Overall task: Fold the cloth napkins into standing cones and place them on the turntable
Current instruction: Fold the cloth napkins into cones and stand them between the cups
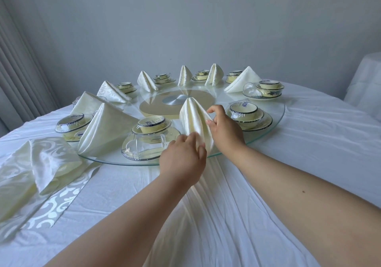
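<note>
Setting a folded cone napkin upright at the near rim of the turntable; left hand fingers pinch its base, right hand fingers pinch its side. Next, prob: let go w/o toppling it, then grab flat napkins left of turntable.

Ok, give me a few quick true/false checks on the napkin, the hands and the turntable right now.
1. Both hands, left hand and right hand, hold the cone napkin. True.
2. That napkin lies flat on the tablecloth. False: it stands upright on the glass turntable.
3. Unfolded napkins lie on the table to the left. True.
4. The turntable holds no other cones. False: several folded napkins stand around it.
</note>
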### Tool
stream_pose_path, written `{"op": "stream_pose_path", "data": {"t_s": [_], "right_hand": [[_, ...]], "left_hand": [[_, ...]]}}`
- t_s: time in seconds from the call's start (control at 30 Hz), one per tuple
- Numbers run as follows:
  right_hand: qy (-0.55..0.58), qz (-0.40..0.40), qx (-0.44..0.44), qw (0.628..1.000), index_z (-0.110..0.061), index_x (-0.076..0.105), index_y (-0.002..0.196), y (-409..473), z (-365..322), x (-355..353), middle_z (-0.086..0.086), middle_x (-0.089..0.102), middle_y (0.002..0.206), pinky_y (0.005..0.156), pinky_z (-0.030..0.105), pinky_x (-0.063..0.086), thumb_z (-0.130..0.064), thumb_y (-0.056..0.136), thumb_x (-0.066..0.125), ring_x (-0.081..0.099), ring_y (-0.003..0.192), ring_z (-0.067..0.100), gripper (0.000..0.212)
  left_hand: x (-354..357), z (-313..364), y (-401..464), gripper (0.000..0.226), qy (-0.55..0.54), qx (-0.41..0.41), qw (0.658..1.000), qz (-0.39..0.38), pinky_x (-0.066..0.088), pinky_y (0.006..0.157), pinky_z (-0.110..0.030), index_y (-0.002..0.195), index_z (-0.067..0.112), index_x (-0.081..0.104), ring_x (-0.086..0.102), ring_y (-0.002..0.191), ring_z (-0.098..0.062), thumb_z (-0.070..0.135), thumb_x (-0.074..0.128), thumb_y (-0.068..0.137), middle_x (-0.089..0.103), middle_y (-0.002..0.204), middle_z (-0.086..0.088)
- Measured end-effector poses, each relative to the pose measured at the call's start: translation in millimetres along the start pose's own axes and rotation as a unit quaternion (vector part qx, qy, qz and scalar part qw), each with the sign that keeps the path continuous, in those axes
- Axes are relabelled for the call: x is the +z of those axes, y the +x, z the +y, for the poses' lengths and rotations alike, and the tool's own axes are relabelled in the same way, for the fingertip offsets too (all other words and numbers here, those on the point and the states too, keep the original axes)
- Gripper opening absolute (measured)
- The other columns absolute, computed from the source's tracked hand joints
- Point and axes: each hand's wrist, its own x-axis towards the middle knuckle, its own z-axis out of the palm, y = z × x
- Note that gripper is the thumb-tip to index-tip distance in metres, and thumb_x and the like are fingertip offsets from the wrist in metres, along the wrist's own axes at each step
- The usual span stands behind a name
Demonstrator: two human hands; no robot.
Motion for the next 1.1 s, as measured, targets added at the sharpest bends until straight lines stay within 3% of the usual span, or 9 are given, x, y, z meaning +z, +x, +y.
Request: {"op": "stream_pose_path", "data": {"t_s": [0.1,0.2,0.37,0.5,0.63,0.73,0.87,1.1], "right_hand": [[-0.018,0.020,-0.003,1.000,-0.021,0.051,0.118,-6,11,-6,0.001,0.061,0.095,0.070,0.035,0.043,-0.023,0.098,0.045,0.060,0.090,0.030,0.021],[-0.050,0.010,-0.012,0.999,-0.020,0.060,0.111,-6,16,-7,0.007,0.062,0.106,0.073,0.036,0.046,-0.026,0.099,0.043,0.059,0.094,0.032,0.023],[-0.120,-0.017,-0.015,0.993,-0.016,0.067,0.097,-11,11,-4,0.009,0.058,0.103,0.075,0.034,0.041,-0.048,0.099,0.028,0.056,0.098,0.030,0.051],[-0.098,-0.021,0.005,0.995,-0.016,0.065,0.087,-15,10,-6,0.007,0.053,0.097,0.070,0.032,0.036,-0.053,0.098,0.020,0.054,0.096,0.028,0.059],[-0.059,-0.011,0.006,0.998,-0.020,0.068,0.095,-18,7,-6,0.002,0.051,0.095,0.071,0.032,0.037,-0.060,0.091,0.010,0.053,0.097,0.025,0.071],[-0.056,-0.047,0.015,0.997,-0.022,0.071,0.102,-19,7,-6,0.003,0.052,0.099,0.080,0.034,0.040,-0.055,0.098,0.015,0.052,0.104,0.025,0.065],[-0.047,-0.057,0.025,0.997,-0.022,0.071,0.105,-20,10,-6,0.006,0.056,0.105,0.088,0.036,0.041,-0.053,0.098,0.016,0.052,0.110,0.025,0.063],[-0.063,-0.031,-0.012,0.997,-0.020,0.072,0.098,-25,8,-8,0.005,0.055,0.098,0.079,0.034,0.040,-0.061,0.084,0.005,0.053,0.103,0.025,0.080]], "left_hand": [[3,8,4,0.038,0.011,-0.013,1.000,-0.014,0.042,0.073,-0.034,0.121,0.026,0.045,0.052,0.106,-0.024,0.048,0.027,0.097,0.054,0.113,0.001],[5,13,4,0.045,0.029,-0.029,0.999,-0.006,0.041,0.071,-0.036,0.112,0.019,0.045,0.052,0.104,-0.027,0.054,0.024,0.096,0.056,0.108,-0.003],[7,14,3,0.062,0.045,-0.066,0.997,0.010,0.037,0.069,-0.036,0.113,0.011,0.050,0.053,0.103,-0.029,0.060,0.016,0.094,0.057,0.107,-0.008],[9,14,5,0.069,0.002,-0.081,0.997,0.004,0.038,0.068,-0.036,0.106,0.014,0.052,0.055,0.097,-0.029,0.064,0.007,0.092,0.054,0.101,-0.007],[9,13,6,0.084,-0.081,-0.090,0.993,0.002,0.046,0.075,-0.039,0.101,0.023,0.054,0.054,0.092,-0.027,0.072,-0.010,0.077,0.050,0.094,-0.005],[9,10,10,0.095,-0.120,-0.116,0.986,-0.002,0.044,0.078,-0.040,0.104,0.021,0.055,0.049,0.098,-0.023,0.075,-0.015,0.069,0.053,0.099,-0.007],[11,7,15,0.090,-0.124,-0.129,0.984,-0.011,0.041,0.078,-0.040,0.106,0.018,0.056,0.046,0.095,-0.023,0.071,-0.010,0.078,0.055,0.102,-0.010],[11,8,13,0.084,-0.157,-0.127,0.979,-0.014,0.043,0.084,-0.042,0.103,0.019,0.059,0.048,0.093,-0.024,0.068,-0.006,0.084,0.057,0.101,-0.009]]}}
